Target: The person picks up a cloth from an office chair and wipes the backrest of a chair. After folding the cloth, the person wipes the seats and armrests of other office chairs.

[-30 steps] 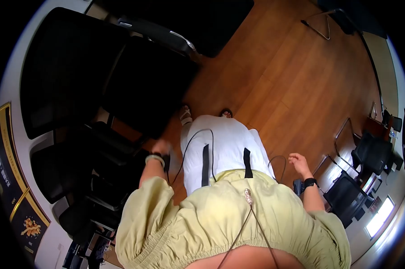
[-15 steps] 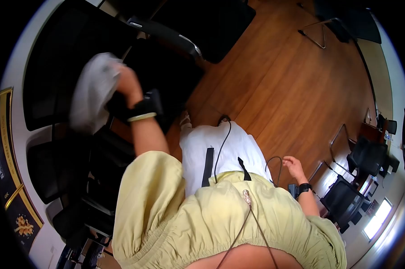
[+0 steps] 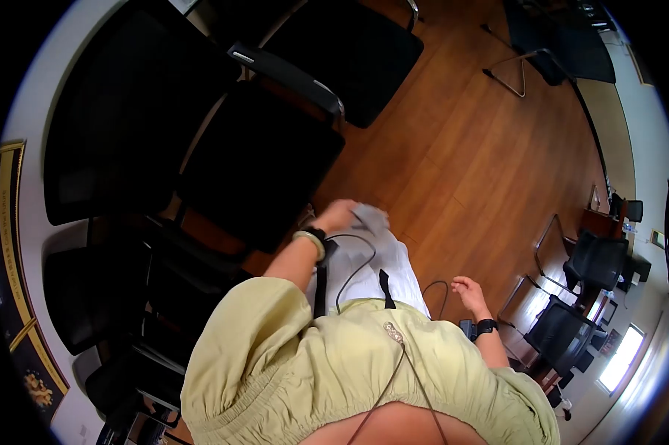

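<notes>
My left hand (image 3: 337, 215) is in front of my white trousers (image 3: 382, 263), closed on a light grey cloth (image 3: 371, 219). The cloth sticks out to the right of the fingers and is slightly blurred. A black band and a pale bracelet (image 3: 309, 245) circle that wrist. Out at my right side hangs my right hand (image 3: 469, 293), its fingers loosely apart with nothing in them. A black watch (image 3: 485, 326) is on the right wrist. A thin dark cable (image 3: 370, 256) loops across the trousers, close below the left hand.
A black armchair (image 3: 260, 163) stands close on the left, with another black chair seat (image 3: 349, 59) beyond it. More black chairs (image 3: 97, 285) line the left wall. Wooden floor (image 3: 460, 170) stretches ahead. Office chairs (image 3: 560, 330) and a desk are at the right.
My left hand has swung from over the chair on the left to in front of my trousers, bringing the cloth along. The right hand has barely moved.
</notes>
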The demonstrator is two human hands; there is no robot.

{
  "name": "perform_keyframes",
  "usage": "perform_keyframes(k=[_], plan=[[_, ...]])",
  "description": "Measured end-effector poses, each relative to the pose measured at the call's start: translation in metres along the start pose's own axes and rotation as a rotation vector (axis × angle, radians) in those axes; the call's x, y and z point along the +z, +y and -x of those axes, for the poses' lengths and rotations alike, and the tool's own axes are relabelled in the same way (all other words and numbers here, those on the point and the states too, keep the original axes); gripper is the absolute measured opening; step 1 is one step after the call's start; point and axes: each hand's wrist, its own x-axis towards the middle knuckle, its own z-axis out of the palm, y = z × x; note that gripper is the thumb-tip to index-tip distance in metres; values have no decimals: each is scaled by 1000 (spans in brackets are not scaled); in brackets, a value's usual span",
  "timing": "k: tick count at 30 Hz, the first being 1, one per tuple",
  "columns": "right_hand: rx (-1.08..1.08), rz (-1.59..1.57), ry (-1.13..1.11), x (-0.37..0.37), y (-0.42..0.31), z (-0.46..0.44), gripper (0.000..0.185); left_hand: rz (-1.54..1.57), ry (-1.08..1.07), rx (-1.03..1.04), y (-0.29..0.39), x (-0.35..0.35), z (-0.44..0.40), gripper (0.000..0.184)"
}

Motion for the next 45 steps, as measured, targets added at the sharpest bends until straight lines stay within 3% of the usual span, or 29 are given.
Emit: perform_keyframes(k=[2,4,5,6,7,8,10,11,13,15,17,19,22,27,34,36,45], plan=[[-57,-36,22,18,-16,11,25,-4,428,-199,-76,-55,7,23],[-89,-75,17,35,-16,18,26,-132,679,-442,-131,-128,37,22],[-106,-90,10,43,-15,21,26,-277,701,-580,-199,-158,45,22],[-118,-28,17,50,-13,23,26,-321,591,-672,-173,-195,76,21],[-132,38,19,58,-11,25,26,-155,737,-665,-215,-218,86,19],[-148,103,20,65,-11,27,26,-12,846,-666,-212,-236,104,16],[-231,151,17,80,-21,29,26,116,886,-360,-240,-261,126,18],[-274,179,14,87,-26,30,26,609,961,-379,-179,-265,140,22],[-351,173,-10,99,-46,27,29,166,1120,-314,-123,-250,154,22],[-413,218,-17,109,-71,25,30,587,827,-407,-71,-234,173,21],[-498,221,-47,112,-82,13,31,989,870,-281,-39,-192,177,22],[-571,227,-67,117,-89,15,32,1079,893,-136,-20,-150,184,21],[-675,212,-89,121,-94,24,32,987,738,-99,-2,-106,208,22],[-726,248,-138,139,-65,49,31,744,731,8,51,-84,287,20],[-643,363,-215,145,24,69,31,995,876,104,46,-66,375,18],[-636,405,-201,143,36,77,31,986,893,37,41,-60,398,19],[-693,426,-25,175,12,122,32,1050,861,150,21,-87,455,18]])
